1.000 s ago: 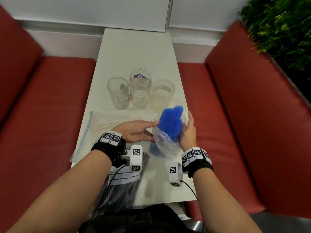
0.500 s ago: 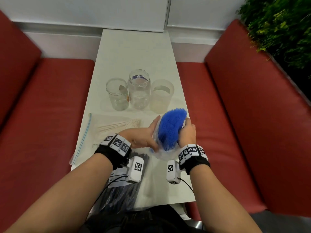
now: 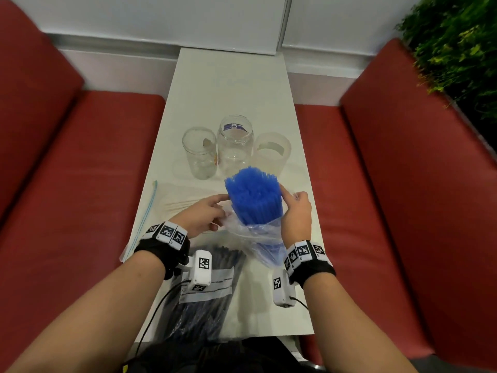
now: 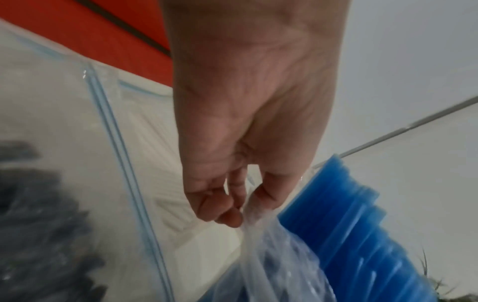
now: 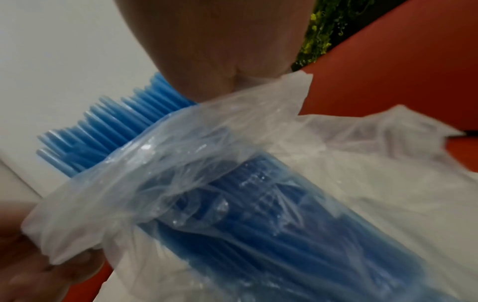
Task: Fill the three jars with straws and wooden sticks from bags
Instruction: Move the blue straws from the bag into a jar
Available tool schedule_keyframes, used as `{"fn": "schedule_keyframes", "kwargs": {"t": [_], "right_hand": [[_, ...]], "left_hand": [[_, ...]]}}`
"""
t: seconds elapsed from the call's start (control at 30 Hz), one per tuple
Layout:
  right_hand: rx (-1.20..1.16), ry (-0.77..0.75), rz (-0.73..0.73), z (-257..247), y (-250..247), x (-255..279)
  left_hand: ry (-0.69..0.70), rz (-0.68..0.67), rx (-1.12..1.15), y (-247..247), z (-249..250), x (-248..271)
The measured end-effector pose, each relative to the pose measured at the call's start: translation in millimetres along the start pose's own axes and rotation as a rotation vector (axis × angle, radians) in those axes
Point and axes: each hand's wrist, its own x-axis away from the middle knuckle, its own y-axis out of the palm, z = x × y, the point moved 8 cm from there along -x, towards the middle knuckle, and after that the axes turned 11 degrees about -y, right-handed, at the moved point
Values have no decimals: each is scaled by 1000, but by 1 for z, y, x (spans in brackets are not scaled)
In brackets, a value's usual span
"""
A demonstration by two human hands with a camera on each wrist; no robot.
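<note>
A bundle of blue straws [image 3: 252, 197] stands upright, its upper half sticking out of a clear plastic bag [image 3: 255, 235] bunched round its lower half. My left hand [image 3: 220, 211] pinches the bag's rim on the left; the left wrist view shows the fingertips [image 4: 232, 216] closed on the clear film beside the blue straws [image 4: 349, 214]. On the right side, my right hand [image 3: 290, 203] grips the bag rim [image 5: 258, 92] against the straws [image 5: 108, 126]. Three empty jars stand just behind: a clear one [image 3: 199, 152], a taller clear one [image 3: 235, 144] and a frosted one [image 3: 271, 154].
A zip bag with wooden sticks [image 3: 174, 203] lies flat left of my hands. A bag of black straws [image 3: 204, 292] lies under my left wrist near the table's front edge [image 3: 269, 335]. Red bench seats [image 3: 80, 184] flank the narrow white table.
The clear bag has slid down the bundle, so more of the blue straws stands bare. Both hands now hold the bag's rim at the sides.
</note>
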Motion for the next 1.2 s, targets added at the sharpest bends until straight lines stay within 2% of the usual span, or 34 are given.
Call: {"fn": "schedule_keyframes", "kwargs": {"t": [0.07,0.13,0.17,0.2,0.3,0.37,0.47,0.57,0.7,0.77,0.83,0.9,0.97,1.07,1.2], "right_hand": [[38,48,123,-5,-10,-8],[82,116,180,-12,-14,-11],[125,115,158,-16,-13,-14],[194,49,87,-26,-5,-16],[501,-216,-184,-52,38,-14],[659,-252,-247,-54,59,-4],[686,-198,-428,-29,85,16],[681,-197,-451,-13,87,22],[745,-171,-475,-12,83,20],[793,-155,-424,-20,77,9],[736,-219,-369,-36,76,0],[559,-346,-432,-51,89,-1],[392,-383,-554,-54,103,10],[353,-299,-633,-38,114,26],[324,-196,-566,-27,112,25]], "left_hand": [[-14,-99,42,1,3,1],[-50,-208,131,5,1,2],[-49,-241,175,5,0,2],[-37,-255,202,5,-1,2],[-13,-216,186,-1,-7,4],[-22,-148,155,-7,-15,3],[-73,-5,218,-25,-31,-2],[-122,0,393,-32,-47,-5],[-126,54,465,-47,-56,-2],[-121,-5,612,-54,-55,-3],[-146,-61,701,-57,-48,0],[-161,-59,619,-54,-41,1],[-141,-12,404,-45,-35,1],[-105,82,158,-38,-39,-5],[-102,110,134,-38,-43,-7]]}}
